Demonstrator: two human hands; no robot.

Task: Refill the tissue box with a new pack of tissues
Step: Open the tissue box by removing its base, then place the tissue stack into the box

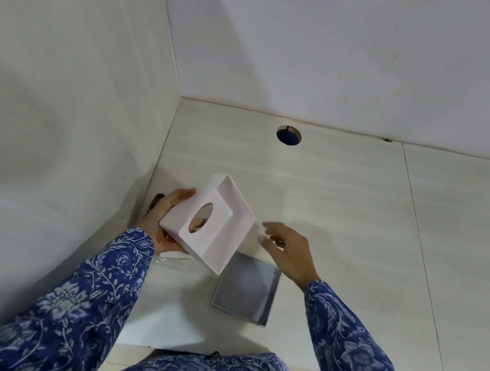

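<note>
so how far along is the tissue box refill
Early. Done: the white box cover is off its grey base, which lies on the counter. In hand: the left hand holds the cover tilted; the right hand hovers open. Left: inserting tissues and closing.

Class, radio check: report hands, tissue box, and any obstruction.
Left hand gripping white tissue box, tilted, off the counter. Right hand open, empty, beside it. Grey tray beneath. No tissue pack identifiable.

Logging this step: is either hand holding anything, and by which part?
The left hand holds the white tissue box by its left side, tilted above the counter. The right hand is open, holding nothing.
</note>
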